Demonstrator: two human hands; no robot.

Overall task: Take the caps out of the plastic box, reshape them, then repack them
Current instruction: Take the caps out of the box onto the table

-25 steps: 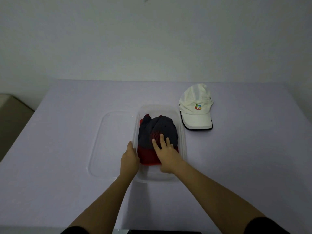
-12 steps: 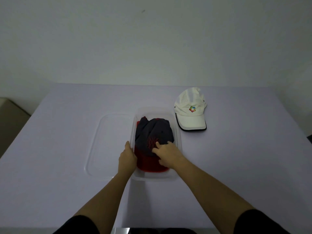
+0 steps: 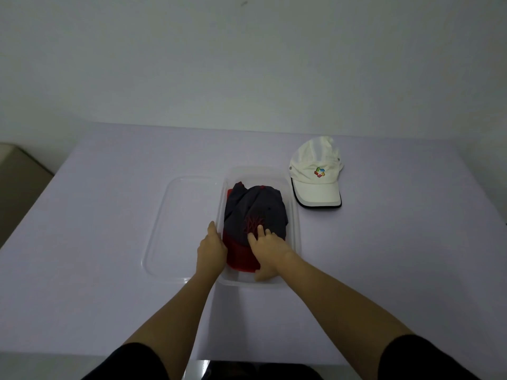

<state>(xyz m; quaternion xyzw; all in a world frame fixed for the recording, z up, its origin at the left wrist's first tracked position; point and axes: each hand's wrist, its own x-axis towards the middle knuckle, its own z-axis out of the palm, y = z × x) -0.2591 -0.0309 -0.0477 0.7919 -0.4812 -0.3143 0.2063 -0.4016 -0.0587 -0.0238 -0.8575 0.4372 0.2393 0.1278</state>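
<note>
The dark cap (image 3: pixel 255 212) sits in the clear box (image 3: pixel 296 229), its crown crumpled toward the far end and its red brim (image 3: pixel 238 256) toward the person, filling most of the box with only narrow gaps at the walls. The right hand (image 3: pixel 270 249) lies on the cap's front, its fingertips (image 3: pixel 260 230) close together and curled down onto the red stitching, the thumb reaching in by the near wall beside the brim's edge. The left hand (image 3: pixel 211 248) is at the box's left wall, thumb along the rim; its fingers are hidden, so I cannot tell how they lie. The lid (image 3: pixel 181 220) lies flat against the box's left side. A white cap (image 3: pixel 315 176) rests just beside the box's far right corner, brim toward the person. The table (image 3: pixel 109 215) runs wide and bare to either edge
</note>
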